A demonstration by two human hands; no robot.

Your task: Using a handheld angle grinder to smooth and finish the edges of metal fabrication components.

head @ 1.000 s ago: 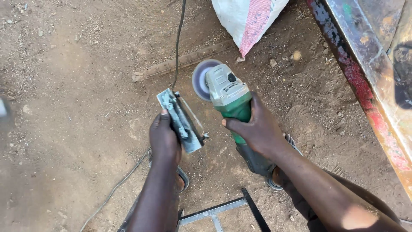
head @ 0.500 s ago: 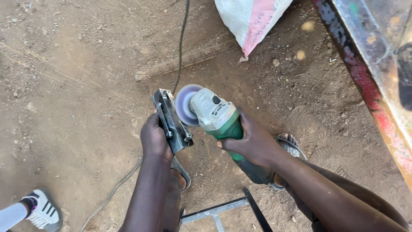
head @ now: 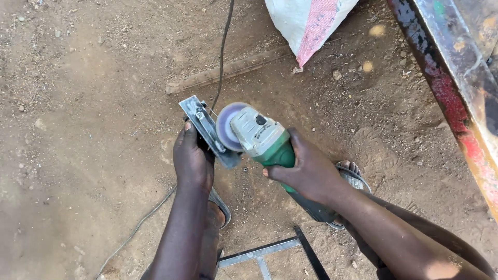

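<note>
The angle grinder point(head: 259, 137) has its blurred disc point(head: 228, 127) against a flat metal bracket point(head: 207, 132), both held above the dirt ground point(head: 78, 129). The right hand point(head: 308, 171) wraps closed around the grinder's green body, while the left hand point(head: 192, 158) grips the bracket's lower end. A black cable point(head: 223, 46) trails away past a white sack point(head: 306, 21).

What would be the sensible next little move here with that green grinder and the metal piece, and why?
Probably ease the angle grinder a touch further so its disc bears evenly on the metal bracket's edge. The right hand grips the green body, the left hand holds the bracket up off the dirt, and the disc sits right at its side; whether they touch is unclear.
</note>
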